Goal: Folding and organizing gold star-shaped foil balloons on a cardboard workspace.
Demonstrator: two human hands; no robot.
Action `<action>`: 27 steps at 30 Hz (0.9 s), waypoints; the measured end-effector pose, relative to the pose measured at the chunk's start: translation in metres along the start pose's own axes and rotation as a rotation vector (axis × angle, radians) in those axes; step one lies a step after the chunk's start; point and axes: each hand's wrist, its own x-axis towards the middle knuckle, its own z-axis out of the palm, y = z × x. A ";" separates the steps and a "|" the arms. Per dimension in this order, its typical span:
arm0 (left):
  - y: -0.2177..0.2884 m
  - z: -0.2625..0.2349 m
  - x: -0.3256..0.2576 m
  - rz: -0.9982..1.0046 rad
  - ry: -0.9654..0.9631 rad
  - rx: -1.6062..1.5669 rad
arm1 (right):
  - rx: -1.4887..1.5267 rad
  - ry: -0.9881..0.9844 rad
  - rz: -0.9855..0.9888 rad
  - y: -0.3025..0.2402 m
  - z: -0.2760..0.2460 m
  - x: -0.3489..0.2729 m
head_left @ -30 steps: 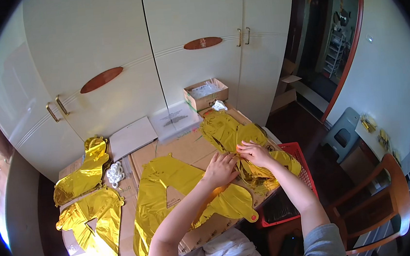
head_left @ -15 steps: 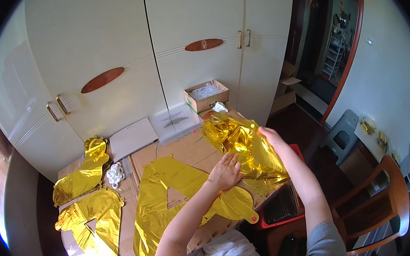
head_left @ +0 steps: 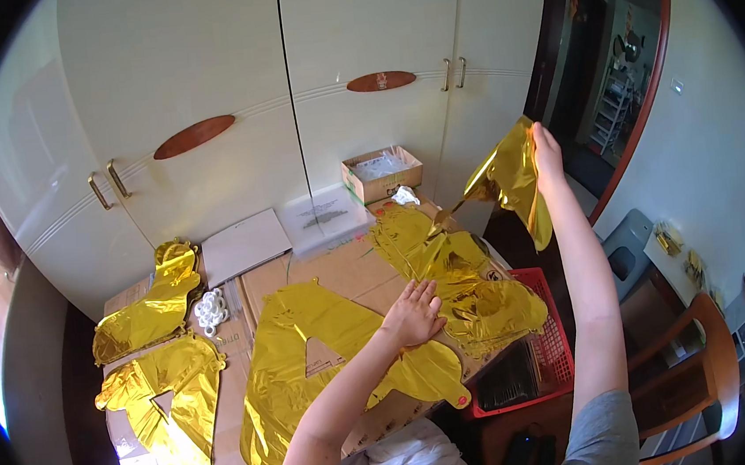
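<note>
My right hand [head_left: 546, 153] is raised at the right, fingers closed on the edge of a flat gold foil balloon [head_left: 510, 181] that hangs from it, its left end narrowing toward the stack below. My left hand [head_left: 412, 314] lies flat, fingers stretched, at the near-left edge of a stack of gold foil balloons [head_left: 459, 265] on the cardboard. Under my left forearm lies an A-shaped gold foil balloon [head_left: 283, 373] with a triangular opening. Two more piles of gold foil balloons [head_left: 153, 309] [head_left: 186, 426] lie at the left.
Cardboard [head_left: 262, 282] covers the table. Along the back are white plastic rings [head_left: 211, 309], a white board [head_left: 245, 245], a clear plastic sheet [head_left: 323, 219] and a small carton [head_left: 383, 183]. A red basket [head_left: 558, 323] sits off the right edge, near a wooden chair [head_left: 716, 362].
My right hand has lifted a gold foil balloon off the stack, up and to the right, uncovering the flat balloons beneath. My left hand has stayed in nearly the same place.
</note>
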 end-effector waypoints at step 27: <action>-0.029 0.005 0.063 -0.353 -0.221 0.037 | -0.178 -0.611 -0.457 -0.094 0.002 -0.198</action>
